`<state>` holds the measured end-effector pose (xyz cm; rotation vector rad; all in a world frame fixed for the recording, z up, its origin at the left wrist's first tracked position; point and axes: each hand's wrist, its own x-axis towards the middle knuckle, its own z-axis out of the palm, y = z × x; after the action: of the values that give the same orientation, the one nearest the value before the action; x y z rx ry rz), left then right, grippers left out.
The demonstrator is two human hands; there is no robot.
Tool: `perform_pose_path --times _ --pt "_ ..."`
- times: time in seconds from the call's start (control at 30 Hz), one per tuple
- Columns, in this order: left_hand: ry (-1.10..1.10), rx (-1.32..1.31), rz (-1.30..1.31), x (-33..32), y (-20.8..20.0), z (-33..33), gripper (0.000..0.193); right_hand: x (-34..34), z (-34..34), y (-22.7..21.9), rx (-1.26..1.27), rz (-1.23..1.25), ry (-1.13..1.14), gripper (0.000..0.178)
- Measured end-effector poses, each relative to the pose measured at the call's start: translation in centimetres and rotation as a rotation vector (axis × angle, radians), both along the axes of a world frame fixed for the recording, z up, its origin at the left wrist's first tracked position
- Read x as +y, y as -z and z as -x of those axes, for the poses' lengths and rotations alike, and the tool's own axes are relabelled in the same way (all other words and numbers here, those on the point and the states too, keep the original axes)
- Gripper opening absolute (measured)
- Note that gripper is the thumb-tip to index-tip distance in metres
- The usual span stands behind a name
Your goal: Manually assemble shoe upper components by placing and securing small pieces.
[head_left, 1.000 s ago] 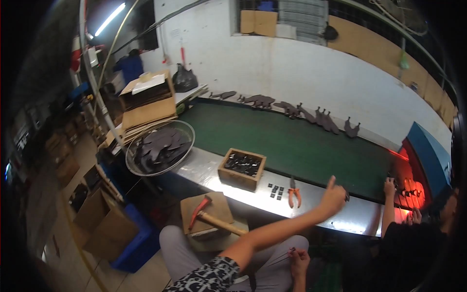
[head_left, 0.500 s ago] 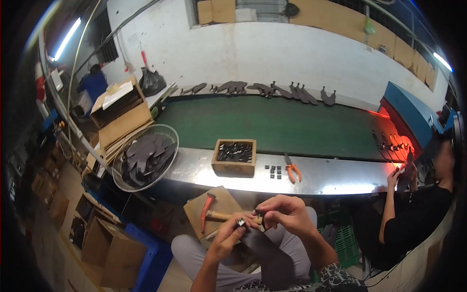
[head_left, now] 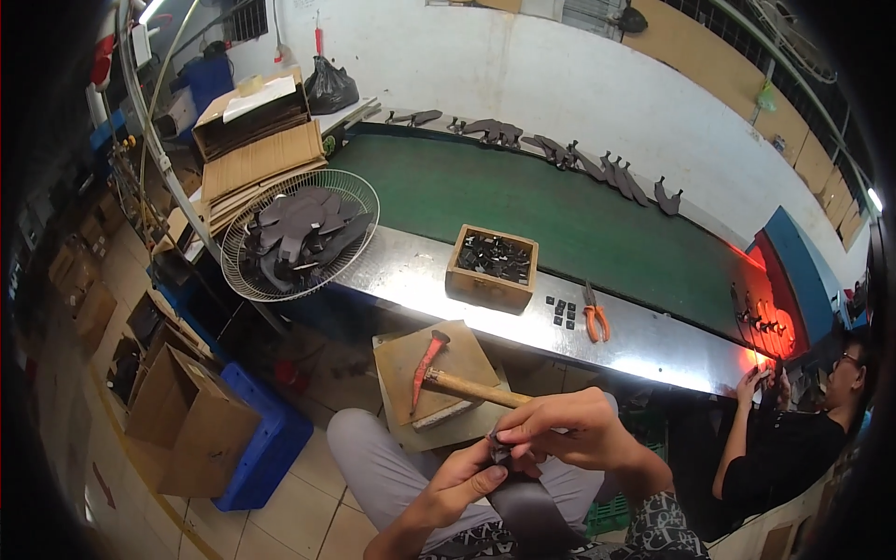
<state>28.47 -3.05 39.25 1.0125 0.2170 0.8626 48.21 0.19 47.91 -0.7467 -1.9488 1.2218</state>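
Observation:
Over my lap, my left hand (head_left: 464,485) is closed around the upper end of a dark grey flat strap-like piece (head_left: 537,513), which hangs down toward my legs. My right hand (head_left: 574,431) pinches at that same end, where a small dark part (head_left: 500,450) sits between the fingers of both hands. Its exact kind is hidden. A hammer (head_left: 467,385) with a red head lies on a board-topped block (head_left: 397,373) ahead of my hands. Its wooden handle runs up to my right hand, and the handle's end is hidden there.
A wooden box (head_left: 490,294) of small black parts stands on the metal table edge (head_left: 401,271), beside several black squares (head_left: 560,313) and orange-handled pliers (head_left: 595,317). A wire basket (head_left: 364,229) holds grey pieces. Behind runs a green belt (head_left: 467,191). A co-worker (head_left: 789,439) sits at right.
The view has shifted and tilted. My hands have drawn together at the piece's end; my right fingers now press where a shiny part showed in my left hand. More of the hammer handle shows.

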Motion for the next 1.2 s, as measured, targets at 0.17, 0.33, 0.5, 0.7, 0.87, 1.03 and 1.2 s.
perform_pose_path --times 0.17,0.33,0.5,0.7,0.87,1.03,1.2 --pt "0.039 0.025 0.055 0.2 0.7 -0.4 0.04 0.2 -0.4 -1.5 -0.172 -0.127 -0.009 0.024" --pt "0.073 0.068 -0.022 0.2 1.2 -1.1 0.036 0.3 -0.7 -1.7 -0.278 -0.07 -0.068 0.021" --pt "-0.025 0.101 0.011 0.0 1.2 -0.8 0.035 0.4 -0.9 -0.4 -0.189 -0.046 -0.038 0.019" --pt "-0.121 -0.049 -0.094 0.0 2.2 0.1 0.023 3.0 0.1 6.7 -0.232 -0.111 0.408 0.034" --pt "-0.19 -0.076 0.211 -0.9 1.7 -0.2 0.024 4.2 0.4 16.9 -0.894 -0.545 0.312 0.049" --pt "-0.199 -0.096 0.296 -0.5 1.4 0.1 0.026 6.4 -0.8 17.4 -0.779 -0.364 0.262 0.036" --pt "-0.401 0.164 -0.113 2.7 3.6 0.4 0.024 6.0 -1.4 15.2 -0.136 0.206 0.433 0.025"
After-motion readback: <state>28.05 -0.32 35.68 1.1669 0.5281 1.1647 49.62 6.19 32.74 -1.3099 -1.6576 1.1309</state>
